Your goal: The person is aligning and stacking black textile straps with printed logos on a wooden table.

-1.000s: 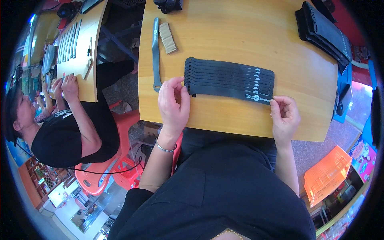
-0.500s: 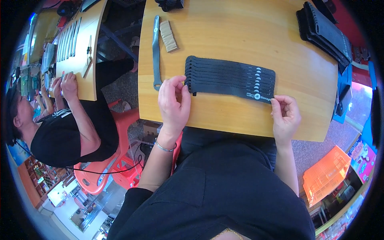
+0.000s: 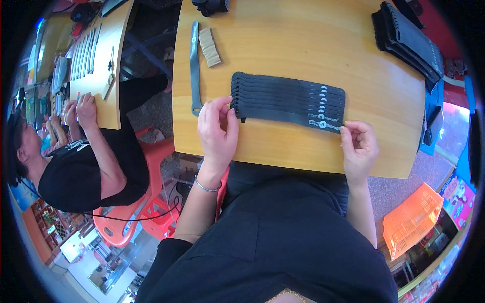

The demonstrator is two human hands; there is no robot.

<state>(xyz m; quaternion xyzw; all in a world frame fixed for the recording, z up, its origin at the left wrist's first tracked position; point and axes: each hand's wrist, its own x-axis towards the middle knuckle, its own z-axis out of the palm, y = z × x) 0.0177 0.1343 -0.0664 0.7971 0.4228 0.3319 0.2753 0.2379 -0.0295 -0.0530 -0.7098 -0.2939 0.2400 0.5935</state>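
A fanned row of several dark grey storage straps [image 3: 283,93] lies on the wooden table in front of me, overlapping with rounded ends. White half-round marks run down its right side. My left hand [image 3: 218,126] pinches the left, looped end of the nearest strap. Its right corner is between the thumb and forefinger of my right hand [image 3: 361,146]. Off to the left, a single grey strap [image 3: 195,68] with an eyelet lies lengthwise. Beside it sits a small tan folded piece [image 3: 209,47].
Stacked dark straps [image 3: 409,45] lie at the far right of the table. A black bundle [image 3: 210,6] is at the far edge. An orange basket [image 3: 413,220] stands low on the right. Left, a co-worker [image 3: 76,171] sits at another table [image 3: 112,83] with strips on it.
The nearest strap has slid slightly toward me, so a second printed label shows above its own. Both hands keep their pinch. The whole view has shifted a little.
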